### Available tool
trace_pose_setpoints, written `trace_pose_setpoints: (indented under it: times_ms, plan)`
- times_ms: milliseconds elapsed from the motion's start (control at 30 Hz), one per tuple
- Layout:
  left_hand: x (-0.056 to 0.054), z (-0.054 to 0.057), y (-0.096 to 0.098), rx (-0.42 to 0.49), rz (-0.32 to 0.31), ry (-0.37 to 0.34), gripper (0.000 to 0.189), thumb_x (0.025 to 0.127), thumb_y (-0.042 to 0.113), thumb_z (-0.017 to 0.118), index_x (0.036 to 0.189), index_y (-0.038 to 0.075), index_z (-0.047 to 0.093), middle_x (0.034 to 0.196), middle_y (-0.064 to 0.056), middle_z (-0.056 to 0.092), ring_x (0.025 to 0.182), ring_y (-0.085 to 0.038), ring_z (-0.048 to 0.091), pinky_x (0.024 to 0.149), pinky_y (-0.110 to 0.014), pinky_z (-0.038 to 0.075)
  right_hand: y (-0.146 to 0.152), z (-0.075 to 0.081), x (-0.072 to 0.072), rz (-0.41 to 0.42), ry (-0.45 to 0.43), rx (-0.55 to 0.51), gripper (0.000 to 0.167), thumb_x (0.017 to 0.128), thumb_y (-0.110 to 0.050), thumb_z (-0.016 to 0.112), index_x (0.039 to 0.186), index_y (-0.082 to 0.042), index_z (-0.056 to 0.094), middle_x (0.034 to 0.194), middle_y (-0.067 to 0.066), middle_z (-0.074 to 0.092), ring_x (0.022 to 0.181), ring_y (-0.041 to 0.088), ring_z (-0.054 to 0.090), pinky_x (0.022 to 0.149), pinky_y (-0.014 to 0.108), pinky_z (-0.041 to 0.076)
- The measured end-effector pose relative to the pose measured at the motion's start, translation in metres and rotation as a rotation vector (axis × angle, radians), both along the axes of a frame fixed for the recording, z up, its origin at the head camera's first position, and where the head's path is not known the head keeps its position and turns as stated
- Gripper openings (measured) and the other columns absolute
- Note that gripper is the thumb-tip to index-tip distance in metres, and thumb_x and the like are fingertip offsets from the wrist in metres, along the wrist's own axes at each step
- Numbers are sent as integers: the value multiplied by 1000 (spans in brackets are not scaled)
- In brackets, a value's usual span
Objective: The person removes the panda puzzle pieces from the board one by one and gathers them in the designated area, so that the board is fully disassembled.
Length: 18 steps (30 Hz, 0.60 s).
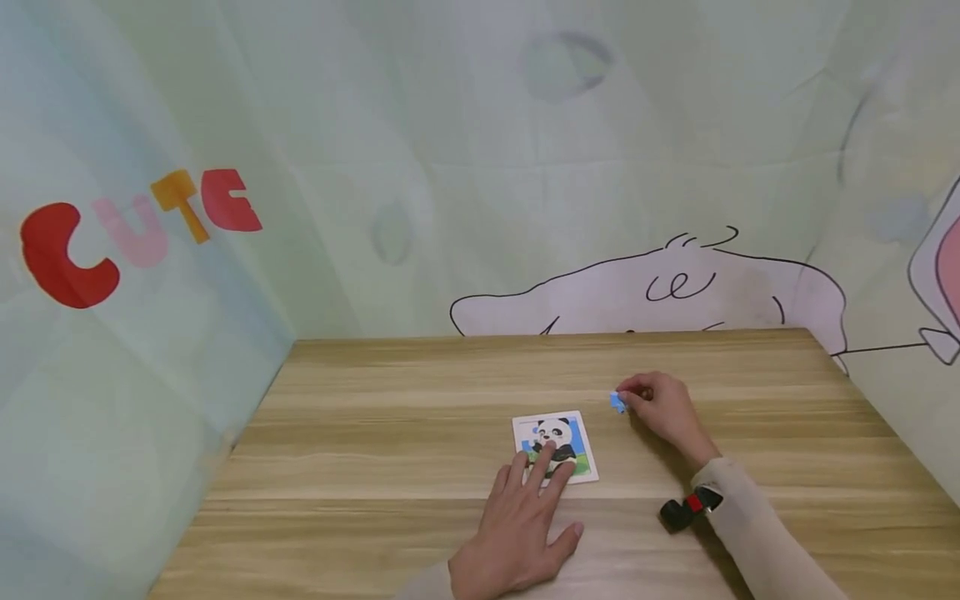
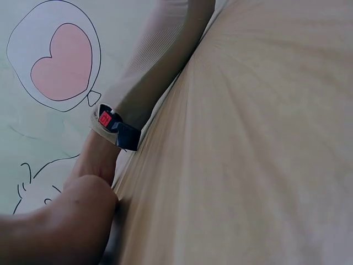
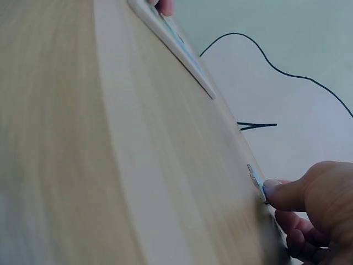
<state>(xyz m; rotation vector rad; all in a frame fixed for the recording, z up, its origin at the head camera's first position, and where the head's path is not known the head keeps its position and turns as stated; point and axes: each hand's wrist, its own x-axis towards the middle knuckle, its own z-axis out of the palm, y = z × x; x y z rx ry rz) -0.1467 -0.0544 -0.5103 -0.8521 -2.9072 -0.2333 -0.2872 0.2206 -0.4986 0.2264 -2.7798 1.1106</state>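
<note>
At the near edge, a pale beige knitted left sleeve (image 1: pixel 427 586) is cut off by the frame. From it the left hand (image 1: pixel 517 521) reaches forward, fingers straight and spread, gripping nothing; the fingertips rest on a square, white-bordered panda puzzle board (image 1: pixel 568 442) and cover its lower part. White shows among the blue on the board's left side. To the right, a matching beige right sleeve (image 1: pixel 761 533) bears a black wrist device with a red patch (image 1: pixel 684 510), which hides a little of the table beside the cuff. Beyond the board and to its right, the right hand (image 1: pixel 663 408) pinches a small blue jigsaw piece (image 1: pixel 617 402) between thumb and curled fingers, well clear of the board. The right wrist camera catches both piece and board nearly edge-on, so whether the piece touches the table is hard to say. In the left wrist view, the board is out of sight. Under everything lies a wood-grained table (image 1: pixel 375 433). Behind it hangs a pale green printed backdrop (image 1: pixel 337 125) with colourful "CUTE" letters (image 1: pixel 178 196) and a white cartoon animal (image 1: pixel 600 292), its lower part hidden by the table's far edge.
</note>
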Motion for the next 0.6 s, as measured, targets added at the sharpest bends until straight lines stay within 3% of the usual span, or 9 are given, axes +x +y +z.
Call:
trace_pose_setpoints:
  times_ms: [200,300,433,600]
  plan:
    - [0,-1,-1,-19,-3,8,68,105,63,43,163,28,40,175,-5,36,150,-35,43,114,-55,44,-21,0,12,21,152,-28,15,99,-5,73,112,-6,80,94,11,72,80,16,55,69,25,44]
    - [1,-1,-1,-19,-5,-17,68,106,63,40,164,28,40,176,-4,34,151,-35,42,114,-56,43,-41,3,23,128,138,-27,18,98,-3,72,112,-9,81,95,6,73,79,12,56,68,24,46]
    - [1,-2,0,-12,-6,-16,69,106,63,40,165,27,38,177,-5,32,151,-36,42,114,-57,43,-65,4,32,251,46,12,18,99,-4,71,110,-13,81,97,-1,72,82,10,54,71,23,45]
    - [2,-3,0,-9,-9,39,68,105,62,43,164,27,39,175,-7,35,146,-35,43,110,-54,44,-82,-1,34,276,57,106,18,95,-2,73,107,-14,80,93,-4,69,85,10,53,75,25,45]
